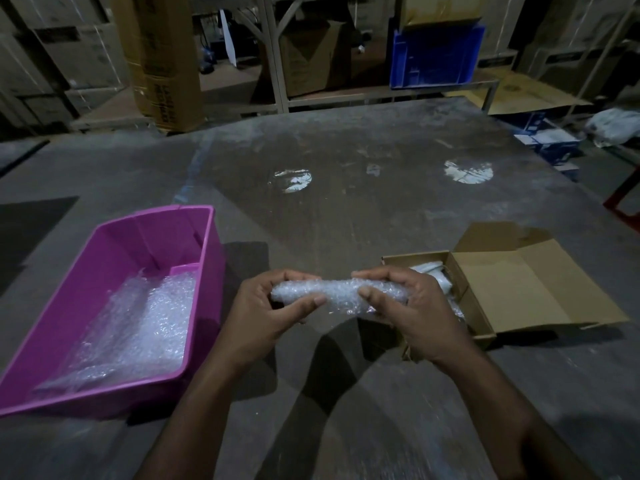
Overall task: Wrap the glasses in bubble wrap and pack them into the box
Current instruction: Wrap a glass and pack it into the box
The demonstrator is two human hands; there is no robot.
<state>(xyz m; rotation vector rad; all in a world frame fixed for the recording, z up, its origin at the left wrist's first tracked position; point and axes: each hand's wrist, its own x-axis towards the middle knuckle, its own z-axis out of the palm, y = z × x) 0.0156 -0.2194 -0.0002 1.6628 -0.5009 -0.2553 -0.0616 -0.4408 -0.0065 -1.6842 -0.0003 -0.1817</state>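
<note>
I hold a bubble-wrap bundle [337, 293] crosswise above the table [346, 202], my left hand [273, 315] curled round one end and my right hand [412, 313] round the other (what's inside is hidden). The open cardboard box [481, 292] sits just right, the pink bin [114, 306] with loose bubble wrap [138, 327] left.

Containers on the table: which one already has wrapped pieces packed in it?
The cardboard box by the right hand, flap open, with wrapped bundles inside. The pink bin by the left hand holds only loose bubble wrap sheets.
</note>
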